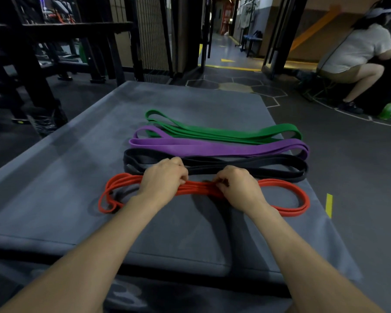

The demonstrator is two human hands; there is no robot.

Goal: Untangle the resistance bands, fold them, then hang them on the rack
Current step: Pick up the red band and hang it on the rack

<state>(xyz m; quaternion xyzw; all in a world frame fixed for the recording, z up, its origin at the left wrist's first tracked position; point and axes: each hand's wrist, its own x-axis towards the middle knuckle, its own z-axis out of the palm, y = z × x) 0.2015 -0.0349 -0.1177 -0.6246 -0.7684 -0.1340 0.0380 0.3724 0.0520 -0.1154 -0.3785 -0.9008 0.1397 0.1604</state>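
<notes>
- Your left hand [165,177] has its fingers curled round the gathered strands of the red resistance band [195,188], gripping just left of the band's middle.
- Your right hand [236,185] pinches the same bundle of red strands, close beside the left hand; the two are near but not touching.
- The red band lies on the grey mat [66,188], nearest to you, its loops spreading out to the left and to the right of your hands.
- Just beyond it lies the black resistance band [257,164], folded into a long flat bundle; your left knuckles sit right up against it.
- Beyond that comes the purple resistance band [212,147], then the green resistance band [224,132], both folded lengthwise and lying side by side across the mat.
- A person in a white shirt [357,48] sits at the far right, well away from the mat.
</notes>
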